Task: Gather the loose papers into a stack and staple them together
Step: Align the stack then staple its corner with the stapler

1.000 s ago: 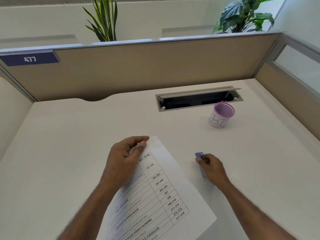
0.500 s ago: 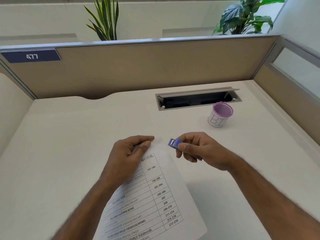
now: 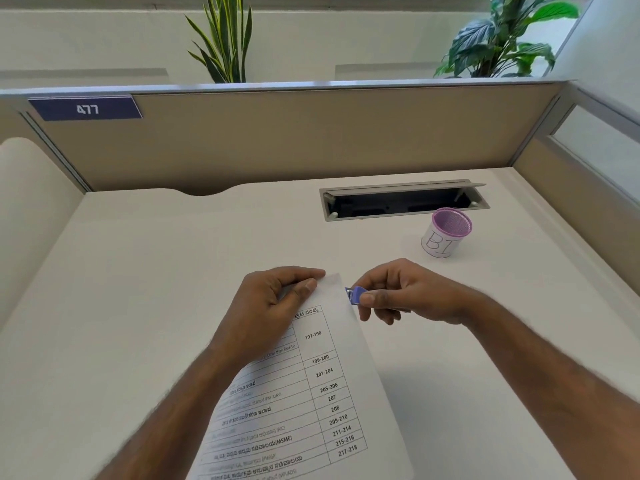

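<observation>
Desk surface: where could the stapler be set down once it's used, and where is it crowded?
Bare desk runs left of the left hand, and between the right hand and the right partition, below the purple mesh cup. Crowded: the middle, where both hands meet at the papers with the stapler.

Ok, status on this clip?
Left hand pinning papers flat. Right hand holding stapler at top corner. Not stapled yet. Nothing in the way.

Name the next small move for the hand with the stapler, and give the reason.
Probably slide the stapler a little further left, so its mouth takes the top right corner of the papers. Its tip only meets the sheet's edge, while the left hand pins that top edge and the right hand holds the stapler.
</observation>
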